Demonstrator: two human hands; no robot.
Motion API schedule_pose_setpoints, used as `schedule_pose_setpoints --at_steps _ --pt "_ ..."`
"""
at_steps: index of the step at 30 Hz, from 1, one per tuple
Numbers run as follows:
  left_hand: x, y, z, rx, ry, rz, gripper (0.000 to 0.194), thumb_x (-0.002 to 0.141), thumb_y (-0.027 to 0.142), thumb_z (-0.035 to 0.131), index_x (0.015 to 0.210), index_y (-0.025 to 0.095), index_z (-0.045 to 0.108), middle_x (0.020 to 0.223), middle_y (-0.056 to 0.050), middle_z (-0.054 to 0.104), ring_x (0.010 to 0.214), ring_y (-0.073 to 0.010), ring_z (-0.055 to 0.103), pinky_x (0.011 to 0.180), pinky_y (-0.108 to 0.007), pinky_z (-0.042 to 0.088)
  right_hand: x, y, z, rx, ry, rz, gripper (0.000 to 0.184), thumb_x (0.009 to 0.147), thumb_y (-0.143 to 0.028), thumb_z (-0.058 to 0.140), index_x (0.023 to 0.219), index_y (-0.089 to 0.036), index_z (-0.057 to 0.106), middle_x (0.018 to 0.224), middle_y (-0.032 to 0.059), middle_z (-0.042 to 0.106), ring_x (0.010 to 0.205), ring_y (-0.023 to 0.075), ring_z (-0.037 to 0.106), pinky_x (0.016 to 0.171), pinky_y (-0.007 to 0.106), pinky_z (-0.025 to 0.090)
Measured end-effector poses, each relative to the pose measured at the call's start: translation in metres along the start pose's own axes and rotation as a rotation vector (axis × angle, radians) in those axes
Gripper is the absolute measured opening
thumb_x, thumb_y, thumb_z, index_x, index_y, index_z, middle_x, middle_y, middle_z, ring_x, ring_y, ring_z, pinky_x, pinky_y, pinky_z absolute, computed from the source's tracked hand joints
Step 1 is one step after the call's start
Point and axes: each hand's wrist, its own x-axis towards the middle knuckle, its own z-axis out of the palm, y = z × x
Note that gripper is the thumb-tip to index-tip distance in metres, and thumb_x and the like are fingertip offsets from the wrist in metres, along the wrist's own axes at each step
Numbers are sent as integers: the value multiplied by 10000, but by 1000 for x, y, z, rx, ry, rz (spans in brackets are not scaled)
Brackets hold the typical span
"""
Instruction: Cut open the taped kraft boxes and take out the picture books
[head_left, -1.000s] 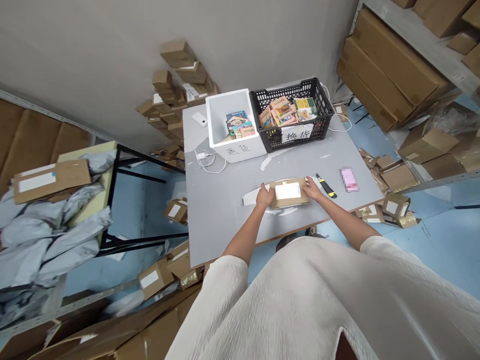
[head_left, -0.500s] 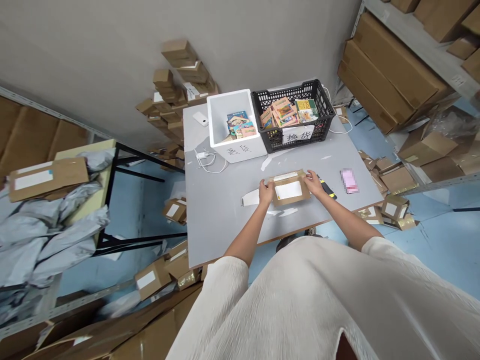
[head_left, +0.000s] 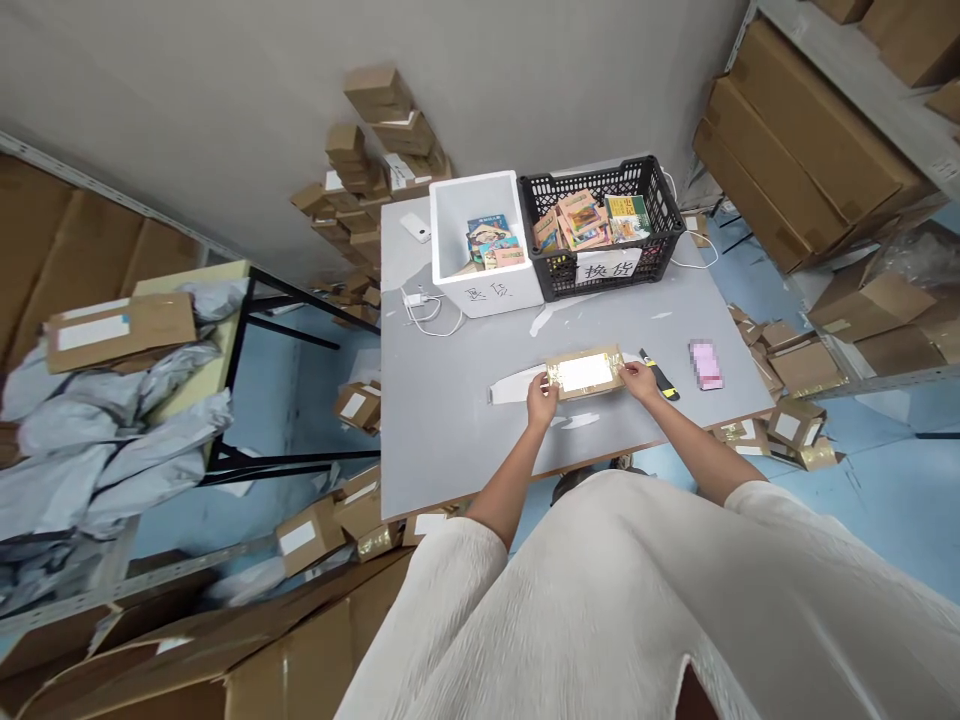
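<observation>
A small brown cardboard box [head_left: 583, 373] with a white label and shiny clear tape lies between my hands, over the near part of the grey table [head_left: 435, 420]. My left hand [head_left: 541, 400] grips its left end, fingers closed on the edge. At the right end, my right hand [head_left: 639, 381] pinches the box's edge. Just beyond the right hand rests a black and yellow box cutter [head_left: 660, 376]. A white paper-like strip [head_left: 510, 387] lies flat to the left of the box, partly hidden by the left hand.
Behind the box stand a white foam bin [head_left: 487, 295] and a black plastic crate [head_left: 600, 270], both holding books. A pink pixelated item [head_left: 706, 364] lies at right. A white charger with cable [head_left: 424, 302] is at left. Stacked parcels [head_left: 379, 135] line the wall.
The box has been turned or tilted, so its label and taped face look different and it appears shallower. Both hands still hold its ends. The box cutter is more exposed, and the view has shifted slightly.
</observation>
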Motion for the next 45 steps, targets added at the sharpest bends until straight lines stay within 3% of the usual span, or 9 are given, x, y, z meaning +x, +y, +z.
schedule_pose_setpoints --at_steps 3,6,10,14,22,29,33,41,45 --pt "6 0 2 -22 -10 6 519 945 298 719 1445 214 606 1389 -145 679 1142 -232 707 1057 -403 569 7 -3 2 5 1 -31 290 851 -369 709 1072 -196 777 1194 119 815 1097 306 751 1073 479 579" --pt "13 3 4 -47 -41 -7 627 920 247 730 1521 213 559 1451 -162 666 1230 -253 695 1109 -423 550 12 -6 7 38 -17 -88 490 834 -290 682 1314 -206 737 1347 117 778 1099 283 753 1085 468 586" --pt "19 7 3 -50 -110 -56 773 889 209 724 1621 244 480 1444 -137 689 1271 -245 692 1144 -423 531 15 -9 14 57 -61 -152 650 822 -265 660 1470 -211 666 1393 124 758 1112 291 746 1092 472 585" --pt "17 16 1 -53 -123 -102 863 871 228 729 1676 272 420 1394 -112 715 1241 -233 707 1096 -398 551 17 -9 11 61 -86 -78 761 788 -262 689 1543 -209 608 1399 143 742 1124 292 740 1073 466 594" --pt "14 39 -4 19 36 -126 684 1014 516 654 1615 238 479 1278 -106 703 1150 -235 697 1002 -350 538 9 -20 0 134 -104 -98 688 909 -455 656 1559 -248 561 1446 126 683 1203 273 716 1076 421 579" --pt "-1 12 -4 227 -43 -228 605 1004 468 659 1527 196 526 985 -32 691 1000 -233 709 932 -342 528 -3 1 0 -115 -105 28 527 943 -541 657 1350 -206 667 1114 103 772 1060 290 734 1012 414 568" --pt "-7 0 -3 219 -65 -224 534 980 446 691 1459 249 560 1063 -39 720 1006 -221 719 911 -327 539 -6 17 1 -161 -115 101 450 934 -519 678 1242 -193 704 1072 112 784 1047 298 742 995 418 569" --pt "5 1 -1 116 -39 -166 671 879 315 779 1507 261 549 1266 -88 700 998 -199 717 959 -374 583 8 23 7 -30 -50 6 534 812 -408 755 1289 -174 703 1229 143 765 1080 296 752 1076 483 571" --pt "4 3 3 53 -46 -162 750 877 293 781 1574 255 506 1357 -139 712 1103 -228 725 1022 -407 579 10 20 11 82 -85 -35 610 801 -353 725 1387 -194 675 1422 156 720 1271 299 706 1153 487 541"
